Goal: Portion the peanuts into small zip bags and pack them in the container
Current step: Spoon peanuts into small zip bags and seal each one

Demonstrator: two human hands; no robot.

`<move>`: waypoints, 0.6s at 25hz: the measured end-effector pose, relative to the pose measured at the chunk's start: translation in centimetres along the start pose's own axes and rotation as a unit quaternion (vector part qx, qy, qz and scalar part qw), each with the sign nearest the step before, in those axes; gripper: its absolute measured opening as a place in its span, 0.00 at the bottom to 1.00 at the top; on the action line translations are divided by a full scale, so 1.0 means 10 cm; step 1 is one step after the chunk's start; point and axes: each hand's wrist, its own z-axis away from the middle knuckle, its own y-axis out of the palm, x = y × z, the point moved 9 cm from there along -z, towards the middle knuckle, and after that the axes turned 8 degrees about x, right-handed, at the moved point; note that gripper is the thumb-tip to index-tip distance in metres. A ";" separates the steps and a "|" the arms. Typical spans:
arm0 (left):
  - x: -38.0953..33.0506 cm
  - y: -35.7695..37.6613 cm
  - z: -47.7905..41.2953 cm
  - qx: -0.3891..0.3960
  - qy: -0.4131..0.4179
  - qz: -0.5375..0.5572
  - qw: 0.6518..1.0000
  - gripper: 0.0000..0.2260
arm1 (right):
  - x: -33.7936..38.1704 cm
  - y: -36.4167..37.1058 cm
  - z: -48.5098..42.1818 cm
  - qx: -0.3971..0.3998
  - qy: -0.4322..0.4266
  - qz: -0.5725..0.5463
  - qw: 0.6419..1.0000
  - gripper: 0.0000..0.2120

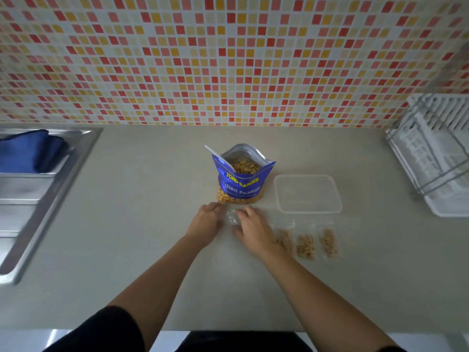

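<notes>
Clear zip bag (232, 217) btwn L hand (206, 221) & R hand (251, 226), fingers' grip unclear; peanut pouch (242, 182) upright, mouth up.

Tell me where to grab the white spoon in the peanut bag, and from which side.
Pinch the spoon by its free handle end, coming from above the bag on its left: the handle leans out over that rim, the other end buried in peanuts.

Black short sleeves (101, 331) top bare forearms ending in the left hand (206, 222) and right hand (253, 231).
</notes>
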 end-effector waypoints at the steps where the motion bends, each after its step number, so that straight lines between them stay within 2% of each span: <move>1: 0.01 0.01 -0.02 0.006 0.007 -0.008 1.000 0.19 | 0.02 0.03 -0.08 0.003 0.014 0.008 1.000 0.20; 5: 0.10 0.06 -0.05 0.045 -0.023 0.003 0.999 0.15 | -0.02 0.13 -0.24 0.027 0.052 0.046 0.997 0.17; 7: 0.16 -0.01 -0.03 0.030 -0.055 0.078 0.995 0.14 | 0.00 0.08 -0.24 0.001 0.040 -0.008 0.999 0.13; 8: 0.20 -0.08 0.00 0.014 -0.074 0.130 0.989 0.12 | -0.03 0.04 -0.22 -0.022 0.047 -0.077 0.996 0.11; 9: 0.25 -0.15 0.04 0.005 -0.100 0.204 0.974 0.10 | -0.09 -0.01 -0.18 -0.041 0.071 -0.173 0.981 0.08; 10: 0.28 -0.20 0.11 0.009 -0.126 0.299 0.946 0.09 | -0.14 -0.03 -0.14 -0.050 0.089 -0.290 0.952 0.05; 12: 0.19 -0.26 0.26 0.050 -0.135 0.481 0.865 0.07 | -0.11 -0.13 -0.02 -0.060 0.066 -0.477 0.875 0.08; 14: 0.04 -0.42 0.35 0.083 -0.112 0.538 0.831 0.06 | -0.05 -0.34 0.10 -0.059 0.023 -0.549 0.833 0.09; 15: -0.03 -0.51 0.35 0.087 -0.098 0.558 0.819 0.07 | -0.01 -0.47 0.16 -0.048 0.002 -0.563 0.825 0.08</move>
